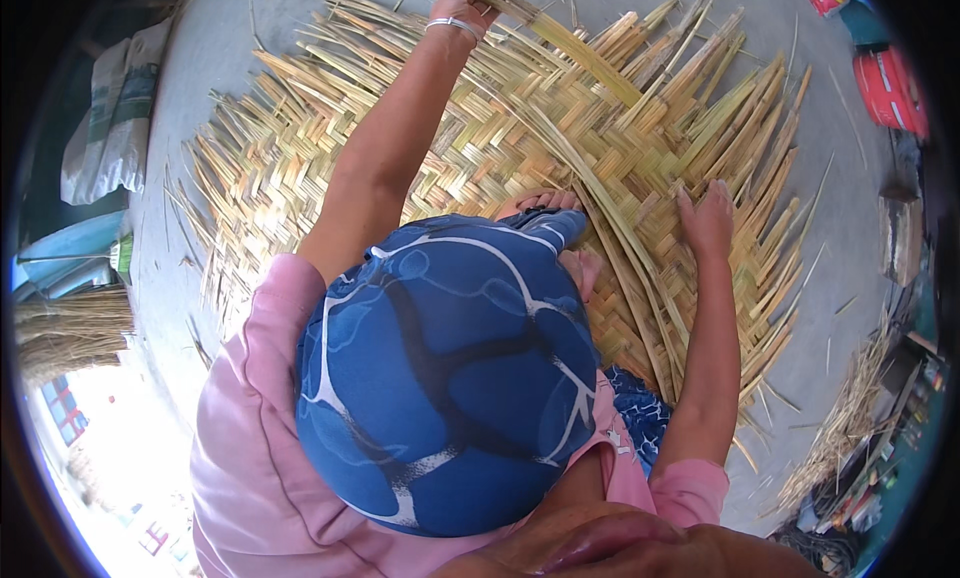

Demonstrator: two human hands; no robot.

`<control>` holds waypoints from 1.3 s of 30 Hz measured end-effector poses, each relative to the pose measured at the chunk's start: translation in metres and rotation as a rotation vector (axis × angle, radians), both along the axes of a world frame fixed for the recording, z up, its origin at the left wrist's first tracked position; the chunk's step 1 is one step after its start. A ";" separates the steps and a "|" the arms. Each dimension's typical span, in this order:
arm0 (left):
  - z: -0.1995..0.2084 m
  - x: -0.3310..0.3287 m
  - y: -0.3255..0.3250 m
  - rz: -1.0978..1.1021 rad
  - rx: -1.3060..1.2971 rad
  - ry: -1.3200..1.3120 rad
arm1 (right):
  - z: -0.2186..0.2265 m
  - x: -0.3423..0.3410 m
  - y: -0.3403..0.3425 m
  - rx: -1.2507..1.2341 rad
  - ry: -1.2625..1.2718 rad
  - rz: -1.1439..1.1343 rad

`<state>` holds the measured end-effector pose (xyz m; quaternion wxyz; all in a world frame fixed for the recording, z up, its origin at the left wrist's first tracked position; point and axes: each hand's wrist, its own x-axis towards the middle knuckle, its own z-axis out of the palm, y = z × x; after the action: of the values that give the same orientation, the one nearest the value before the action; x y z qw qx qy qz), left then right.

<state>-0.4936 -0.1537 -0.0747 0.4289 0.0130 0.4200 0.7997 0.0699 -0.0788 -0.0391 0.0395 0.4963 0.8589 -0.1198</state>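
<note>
A large mat (460,138) of flat, pale green and straw-coloured strips, woven in a slanting pattern, lies on the floor, its loose ends fanning out at the edges. My left hand (476,6), with a silver bangle at the wrist, reaches to the mat's far edge. Its fingers are closed on a flat reed strip (575,48), raised and running right into the weave. At the right part of the mat, my right hand (708,216) rests on the weave, thumb apart from the fingers. Several long loose strips (610,213) lie across the mat between my hands.
My knee in blue patterned cloth (450,378) covers the near middle, and my bare foot (548,200) is on the mat. Bundled dry stalks (75,328) lie at the left, more loose stalks (840,428) at the right. A red bag (888,90) and a block (900,240) stand along the right side.
</note>
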 end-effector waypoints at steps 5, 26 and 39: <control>0.044 0.030 0.003 0.074 0.007 -0.065 | 0.010 0.003 0.007 -0.081 0.043 -0.105; 0.203 0.115 -0.106 -0.217 -0.324 0.925 | 0.187 -0.320 -0.023 -0.298 0.331 0.689; 0.247 0.070 -0.100 -0.793 -0.611 2.495 | 0.183 -0.332 -0.051 -0.163 0.124 0.685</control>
<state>-0.4238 -0.2535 0.1720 -0.0506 0.7519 0.6556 -0.0481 -0.2623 -0.1300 0.1444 0.0646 0.1667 0.9638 -0.1978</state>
